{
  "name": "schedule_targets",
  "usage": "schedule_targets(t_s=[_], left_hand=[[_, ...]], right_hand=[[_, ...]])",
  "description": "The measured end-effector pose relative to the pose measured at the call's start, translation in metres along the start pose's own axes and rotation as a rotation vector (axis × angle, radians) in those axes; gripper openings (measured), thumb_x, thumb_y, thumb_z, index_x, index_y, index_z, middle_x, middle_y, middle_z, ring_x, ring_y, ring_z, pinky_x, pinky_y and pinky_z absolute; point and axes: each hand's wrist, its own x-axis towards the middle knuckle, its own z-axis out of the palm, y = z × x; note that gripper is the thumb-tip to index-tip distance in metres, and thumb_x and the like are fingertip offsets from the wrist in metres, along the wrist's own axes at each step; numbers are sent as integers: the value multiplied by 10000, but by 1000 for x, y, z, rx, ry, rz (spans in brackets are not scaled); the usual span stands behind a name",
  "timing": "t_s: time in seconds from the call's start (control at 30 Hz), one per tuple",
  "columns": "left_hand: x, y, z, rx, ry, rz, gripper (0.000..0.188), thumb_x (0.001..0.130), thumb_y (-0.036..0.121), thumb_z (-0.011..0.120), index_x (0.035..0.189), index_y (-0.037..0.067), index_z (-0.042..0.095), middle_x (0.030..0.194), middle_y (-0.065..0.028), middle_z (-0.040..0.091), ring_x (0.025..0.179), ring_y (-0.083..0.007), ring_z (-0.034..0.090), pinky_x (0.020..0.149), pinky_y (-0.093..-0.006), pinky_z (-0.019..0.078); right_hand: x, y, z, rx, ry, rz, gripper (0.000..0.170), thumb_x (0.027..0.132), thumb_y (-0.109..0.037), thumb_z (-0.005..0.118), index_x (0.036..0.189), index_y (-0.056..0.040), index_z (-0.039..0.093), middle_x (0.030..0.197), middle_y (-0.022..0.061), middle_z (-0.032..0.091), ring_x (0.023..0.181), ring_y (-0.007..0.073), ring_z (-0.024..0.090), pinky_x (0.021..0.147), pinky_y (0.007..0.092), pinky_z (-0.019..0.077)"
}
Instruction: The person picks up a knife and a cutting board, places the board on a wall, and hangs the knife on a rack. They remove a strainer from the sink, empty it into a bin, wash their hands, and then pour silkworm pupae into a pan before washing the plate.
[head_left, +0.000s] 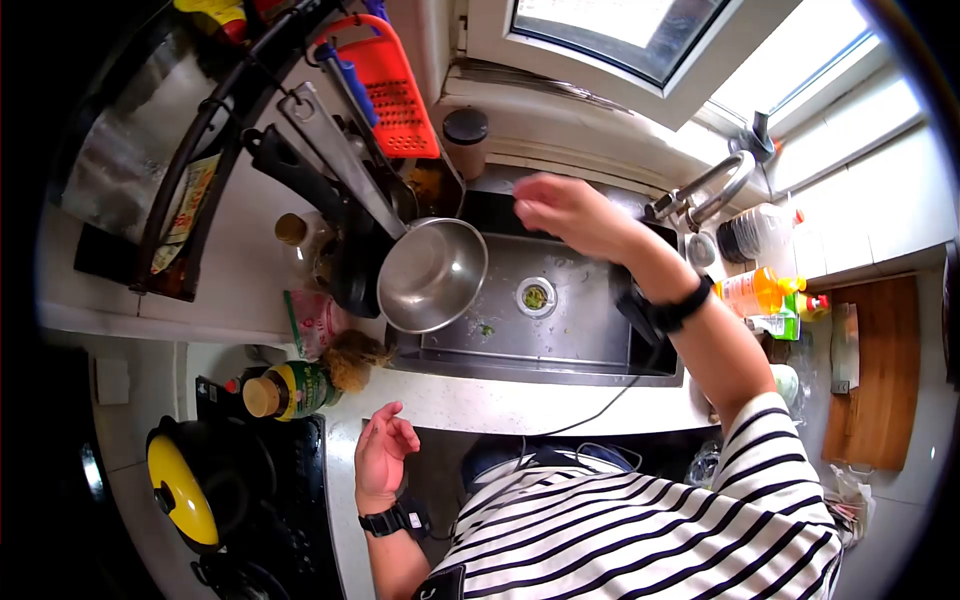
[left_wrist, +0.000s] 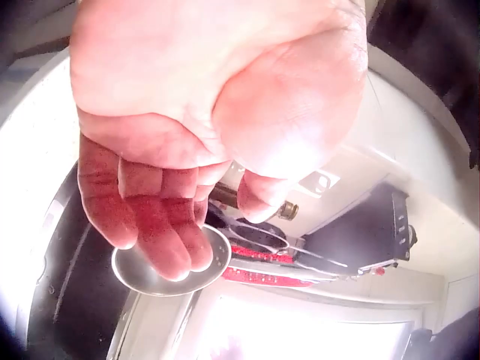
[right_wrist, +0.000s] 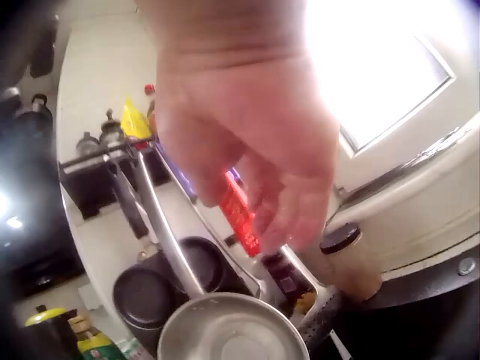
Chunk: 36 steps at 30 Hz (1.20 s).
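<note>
My right hand (head_left: 575, 215) is raised above the back of the sink (head_left: 600, 340), fingers loosely bent and holding nothing. In the right wrist view the same hand (right_wrist: 247, 142) hangs over a steel pan (right_wrist: 232, 330), apart from it. That pan (head_left: 433, 275) hangs by its long handle over the sink's left side in the head view. My left hand (head_left: 385, 450) is palm up near the counter's front edge, its fingers slightly curled around nothing; the left wrist view shows its palm (left_wrist: 217, 82). Green scraps lie by the drain strainer (head_left: 537, 297).
A red grater (head_left: 385, 90) and dark pans hang at the left. The faucet (head_left: 715, 190) and several bottles stand right of the sink. A jar (head_left: 285, 390) and a yellow-lidded pot (head_left: 183, 483) are at the lower left; a cutting board (head_left: 880, 375) is far right.
</note>
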Motion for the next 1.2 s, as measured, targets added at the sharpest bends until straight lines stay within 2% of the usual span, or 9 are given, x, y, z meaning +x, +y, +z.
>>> schedule_targets(t_s=[0.1,0.37,0.43,0.5,0.73,0.87,1.1,1.17,1.2], left_hand=[[6,-3,19,103,20,-37,408,944,342,503,1193,19,498,822,-61,589,722,-148,577,669,-255,486],[13,-34,59,354,105,-113,334,951,299,496,1145,29,526,819,-29,604,718,-118,594,663,-234,480],[19,-38,72,421,98,-129,308,952,285,491,1137,43,529,819,-26,604,718,-116,595,648,-230,476],[31,-38,89,493,74,-153,282,953,277,483,1132,63,528,818,-24,601,720,-116,594,625,-229,472],[106,-21,189,797,-81,-107,266,941,268,510,1134,88,540,837,32,607,722,-72,600,614,-208,464],[167,-33,232,900,-108,-227,227,920,280,544,1079,122,582,852,24,623,725,-86,602,604,-219,460],[309,-77,249,1398,-178,-211,166,856,220,587,975,107,603,784,4,616,635,-108,590,526,-254,433],[370,-115,210,1667,-287,-42,195,770,205,634,878,46,665,764,-102,679,647,-204,654,622,-327,519],[392,-132,198,1720,-310,-103,207,755,214,646,888,57,671,806,-112,684,702,-228,662,665,-339,522]], right_hand=[[-88,20,-14,50,-28,-11,343,926,-252,574,1162,-7,535,956,38,618,883,101,570,778,248,474],[-304,103,-35,567,243,458,285,917,-214,575,1139,-38,548,933,31,631,862,99,591,722,248,472],[-345,146,-19,144,360,488,297,897,-167,601,1130,10,551,902,28,610,820,90,559,736,237,463],[-376,170,-10,361,412,522,305,888,-149,610,1125,33,550,905,31,602,804,86,539,736,233,458],[-413,188,2,396,500,538,281,895,-140,590,1121,21,552,897,15,610,768,81,564,704,222,460],[-424,194,9,413,543,544,267,882,-132,599,1097,24,575,860,35,615,756,87,550,692,232,467],[-450,190,34,478,793,703,251,880,-123,602,1086,17,577,868,30,614,754,92,573,689,231,479],[-453,183,51,575,920,760,250,885,-122,601,1096,8,567,888,31,613,759,96,580,685,227,482],[-453,176,59,582,955,800,249,886,-119,598,1098,6,564,886,30,613,755,95,579,677,224,479]])
